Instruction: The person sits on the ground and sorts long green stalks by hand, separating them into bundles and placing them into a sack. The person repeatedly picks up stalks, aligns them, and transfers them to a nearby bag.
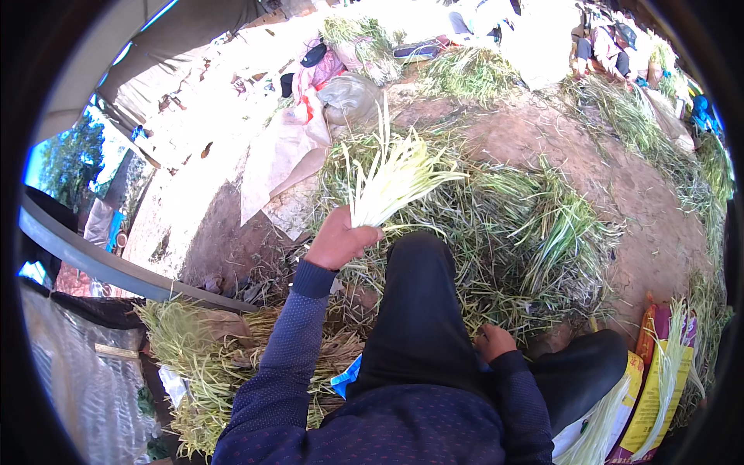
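Note:
My left hand [343,241] is raised in front of my left knee. Its fingers and thumb wrap the lower end of a bunch of pale yellow-green leafy stalks [395,183] that look like blanched chives. The leaves fan upward and to the right, with a few long ones standing higher. My right hand [494,343] is low, by the inner side of my right leg, its fingers curled; whether anything is in it is hidden. Below the bunch, a broad heap of cut green leaves [494,250] covers the ground before my knees.
On the left, more yellowish stalks [197,354] lie beside a curved metal rail [139,273]. Printed sacks [645,401] at lower right carry loose pale stalks [668,378]. A person in pink [317,70] sits ahead by a translucent bag [351,96]; other people [610,49] are farther back.

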### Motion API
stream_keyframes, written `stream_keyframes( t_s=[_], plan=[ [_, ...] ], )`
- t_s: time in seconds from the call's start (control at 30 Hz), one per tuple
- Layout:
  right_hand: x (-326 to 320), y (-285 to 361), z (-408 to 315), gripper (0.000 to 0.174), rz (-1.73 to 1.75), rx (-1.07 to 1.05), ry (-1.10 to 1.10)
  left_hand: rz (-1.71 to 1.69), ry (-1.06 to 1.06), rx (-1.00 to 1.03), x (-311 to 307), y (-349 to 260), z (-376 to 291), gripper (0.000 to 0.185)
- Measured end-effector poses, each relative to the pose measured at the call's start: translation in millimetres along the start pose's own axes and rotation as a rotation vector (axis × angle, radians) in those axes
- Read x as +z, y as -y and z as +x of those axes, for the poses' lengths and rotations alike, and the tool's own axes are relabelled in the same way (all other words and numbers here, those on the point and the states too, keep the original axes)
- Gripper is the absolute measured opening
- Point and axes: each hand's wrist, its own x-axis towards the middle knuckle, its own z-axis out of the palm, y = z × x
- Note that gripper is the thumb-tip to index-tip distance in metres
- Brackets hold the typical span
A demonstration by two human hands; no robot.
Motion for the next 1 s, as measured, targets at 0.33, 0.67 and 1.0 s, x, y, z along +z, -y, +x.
stream_keyframes(
  t_s=[0.33, 0.67, 1.0],
  plan=[
    [61, -87, 25, 0.039, -0.042, 0.084, 0.403, 0.184, -0.045, 0.284, 40, -17, 43, 0.030],
    [38, -47, 5, 0.039, -0.136, 0.098, 0.384, 0.072, -0.259, 0.593, 67, -46, 100, 0.026],
    [-19, -28, -27, 0.031, 0.005, 0.152, 0.115, -1.012, -0.144, 0.480, 133, -75, 141, 0.023]
  ],
)
